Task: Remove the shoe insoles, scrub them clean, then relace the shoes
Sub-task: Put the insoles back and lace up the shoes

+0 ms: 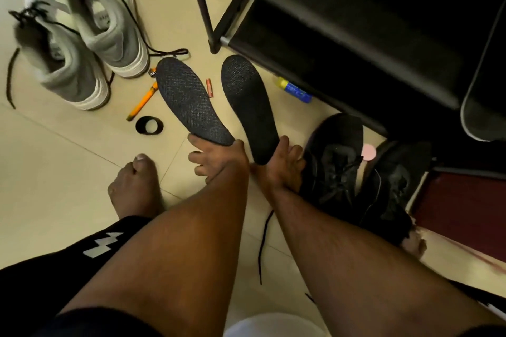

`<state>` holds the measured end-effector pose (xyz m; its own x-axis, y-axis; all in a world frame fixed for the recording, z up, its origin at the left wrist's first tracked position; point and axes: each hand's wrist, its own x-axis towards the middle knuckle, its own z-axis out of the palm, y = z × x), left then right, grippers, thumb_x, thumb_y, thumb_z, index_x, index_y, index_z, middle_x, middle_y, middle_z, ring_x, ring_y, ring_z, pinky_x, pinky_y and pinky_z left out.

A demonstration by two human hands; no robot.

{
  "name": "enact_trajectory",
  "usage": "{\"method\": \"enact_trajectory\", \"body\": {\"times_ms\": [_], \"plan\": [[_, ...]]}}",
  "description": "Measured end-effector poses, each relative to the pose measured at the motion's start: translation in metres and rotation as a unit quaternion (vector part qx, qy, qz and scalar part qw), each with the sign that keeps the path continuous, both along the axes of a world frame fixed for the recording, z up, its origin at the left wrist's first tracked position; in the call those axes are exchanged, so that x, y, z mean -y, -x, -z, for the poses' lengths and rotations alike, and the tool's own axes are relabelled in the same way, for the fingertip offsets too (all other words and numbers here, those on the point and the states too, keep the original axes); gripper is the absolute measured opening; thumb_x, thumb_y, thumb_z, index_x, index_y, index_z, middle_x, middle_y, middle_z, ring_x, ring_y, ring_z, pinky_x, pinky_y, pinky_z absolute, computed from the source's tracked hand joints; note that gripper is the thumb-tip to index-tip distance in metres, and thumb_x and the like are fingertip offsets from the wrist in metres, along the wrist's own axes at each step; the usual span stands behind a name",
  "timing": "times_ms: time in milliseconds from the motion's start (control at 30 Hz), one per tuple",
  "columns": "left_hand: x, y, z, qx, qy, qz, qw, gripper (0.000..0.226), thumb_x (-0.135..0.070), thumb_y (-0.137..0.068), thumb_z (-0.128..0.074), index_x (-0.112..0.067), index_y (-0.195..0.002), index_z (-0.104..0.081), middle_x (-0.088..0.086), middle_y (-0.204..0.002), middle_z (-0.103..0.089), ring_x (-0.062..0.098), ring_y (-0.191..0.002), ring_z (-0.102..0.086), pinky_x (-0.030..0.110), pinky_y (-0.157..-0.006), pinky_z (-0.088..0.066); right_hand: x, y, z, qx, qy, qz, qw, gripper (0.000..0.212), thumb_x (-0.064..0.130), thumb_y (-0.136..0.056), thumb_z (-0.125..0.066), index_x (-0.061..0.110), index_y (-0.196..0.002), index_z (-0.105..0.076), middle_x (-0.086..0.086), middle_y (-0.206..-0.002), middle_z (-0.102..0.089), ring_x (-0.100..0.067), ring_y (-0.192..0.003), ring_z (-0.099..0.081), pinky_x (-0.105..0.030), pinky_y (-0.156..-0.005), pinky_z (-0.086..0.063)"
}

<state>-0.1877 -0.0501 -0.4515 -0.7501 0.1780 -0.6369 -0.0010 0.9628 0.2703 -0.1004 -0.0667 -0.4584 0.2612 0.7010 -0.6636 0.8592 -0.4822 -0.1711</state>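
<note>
Right now: I hold one insole in each of my hands, heel ends toward me, toes pointing away over the floor [68, 145].
Left hand [216, 159]: thumb on top of the heel of the left insole [189, 101], fingers curled beneath it, so I pinch it at the heel.
Right hand [282, 164]: wrapped round the heel of the right insole [249, 101], thumb along its edge.
Insoles: both dark and textured, held side by side and apart, tilted up from the tiles; I cannot tell whether their toe ends touch the floor.
Black shoes [336, 156]: the pair stands just right of my right hand, against the dark rack [356, 22]; one loose black lace [264, 243] trails on the floor between my forearms.
Grey shoes [82, 44]: upper left, laces slack and straggling, well apart from the insoles.
Small things on the floor: an orange tool [142, 102], a black ring [149, 125], a yellow and blue bottle [294, 89] near the rack.
Done, as I judge it: two insoles are out, likely from the black pair.
Left: scrubbing has not begun, since the insoles look dry and no brush or water shows; whether the grey pair keeps its insoles I cannot tell; relacing remains.
</note>
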Motion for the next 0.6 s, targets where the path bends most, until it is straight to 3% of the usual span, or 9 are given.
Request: {"method": "enact_trajectory", "body": {"times_ms": [233, 367, 467, 533, 600], "plan": [[-0.005, 0.009, -0.006, 0.032, 0.017, 0.003, 0.999, 0.098, -0.038, -0.080, -0.078, -0.031, -0.151, -0.010, 0.014, -0.143, -0.032, 0.042, -0.130, -0.039, 0.053, -0.103, -0.042, -0.008, -0.001, -0.013, -0.022, 0.015, 0.050, 0.998, 0.075, 0.038, -0.076, -0.076, 0.019, -0.134, -0.033, -0.010, -0.137, -0.036, -0.032, -0.123, -0.044, -0.047, -0.093, -0.050], [0.020, 0.000, -0.040, 0.073, 0.016, -0.034, 0.997, 0.102, -0.041, -0.076, -0.078, -0.038, -0.148, -0.006, 0.015, -0.137, -0.036, 0.044, -0.123, -0.045, 0.057, -0.100, -0.045, 0.007, -0.004, -0.052, -0.050, 0.026, 0.097, 0.994, 0.078, 0.036, -0.076, -0.078, 0.017, -0.138, -0.034, -0.012, -0.141, -0.033, -0.035, -0.122, -0.048, -0.039, -0.086, -0.051], [0.048, -0.013, -0.080, 0.081, 0.000, -0.037, 0.996, 0.097, -0.041, -0.073, -0.077, -0.039, -0.142, -0.009, 0.015, -0.132, -0.036, 0.044, -0.119, -0.047, 0.058, -0.097, -0.047, 0.028, -0.018, -0.087, -0.077, 0.046, 0.112, 0.990, 0.068, 0.041, -0.071, -0.080, 0.014, -0.128, -0.054, -0.011, -0.133, -0.042, -0.030, -0.110, -0.056, -0.034, -0.084, -0.054], [0.066, -0.018, -0.114, 0.065, -0.027, 0.020, 0.997, 0.096, -0.037, -0.074, -0.077, -0.037, -0.143, -0.011, 0.016, -0.132, -0.036, 0.044, -0.120, -0.044, 0.056, -0.095, -0.048, 0.047, -0.031, -0.119, -0.100, 0.043, 0.129, 0.986, 0.065, 0.041, -0.069, -0.082, 0.013, -0.122, -0.060, -0.010, -0.128, -0.044, -0.029, -0.102, -0.058, -0.032, -0.081, -0.054], [0.081, -0.016, -0.146, 0.027, -0.032, 0.137, 0.990, 0.098, -0.035, -0.077, -0.076, -0.032, -0.148, -0.008, 0.017, -0.134, -0.034, 0.044, -0.122, -0.041, 0.052, -0.095, -0.045, 0.066, -0.043, -0.148, -0.114, 0.018, 0.122, 0.986, 0.064, 0.039, -0.068, -0.082, 0.016, -0.122, -0.060, -0.009, -0.127, -0.043, -0.029, -0.101, -0.058, -0.034, -0.082, -0.055]]}}
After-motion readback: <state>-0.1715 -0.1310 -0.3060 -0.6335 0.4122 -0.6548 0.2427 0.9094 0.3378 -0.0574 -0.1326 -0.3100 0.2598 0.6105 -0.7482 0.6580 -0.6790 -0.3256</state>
